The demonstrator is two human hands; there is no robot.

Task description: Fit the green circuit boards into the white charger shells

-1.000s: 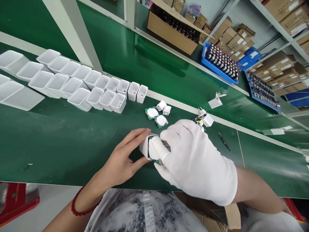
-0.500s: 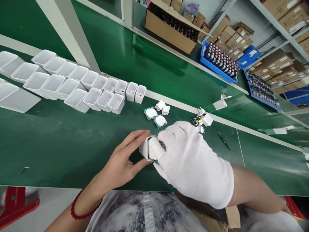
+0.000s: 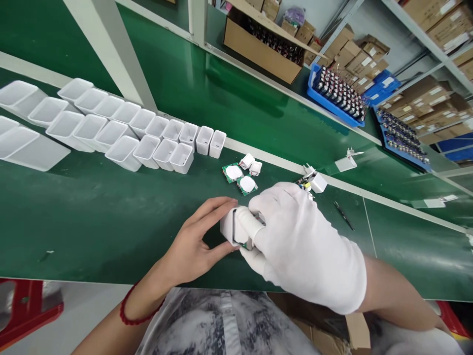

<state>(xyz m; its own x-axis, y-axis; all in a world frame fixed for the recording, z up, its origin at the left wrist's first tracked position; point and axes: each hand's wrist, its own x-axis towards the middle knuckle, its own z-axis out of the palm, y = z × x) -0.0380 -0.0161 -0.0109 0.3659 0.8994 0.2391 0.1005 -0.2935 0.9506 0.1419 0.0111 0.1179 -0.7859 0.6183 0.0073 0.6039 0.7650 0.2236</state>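
My bare left hand point(image 3: 201, 241) grips a small white plastic housing point(image 3: 226, 228) between thumb and fingers, its open end facing right. At that opening, my white-gloved right hand point(image 3: 295, 241) pinches a green circuit board with a round white pad point(image 3: 242, 231). The board stands partly at the mouth of the housing; the glove hides much of it, so how deep it sits cannot be told. Just beyond my hands lie two similar circuit boards point(image 3: 247, 185) with round white pads, beside two small white blocks point(image 3: 254, 168).
White open housings point(image 3: 148, 150) stand in rows along the left back of the green bench point(image 3: 111, 222). Further right lie a white adapter with exposed components point(image 3: 318, 183) and black tweezers point(image 3: 343, 215). Behind the divider are a carton point(image 3: 262, 49) and blue trays point(image 3: 334, 96) of parts.
The board has tilted slightly and now sits a little further out of the housing's mouth. Both hands and the housing have shifted slightly right in view, partly with the camera.
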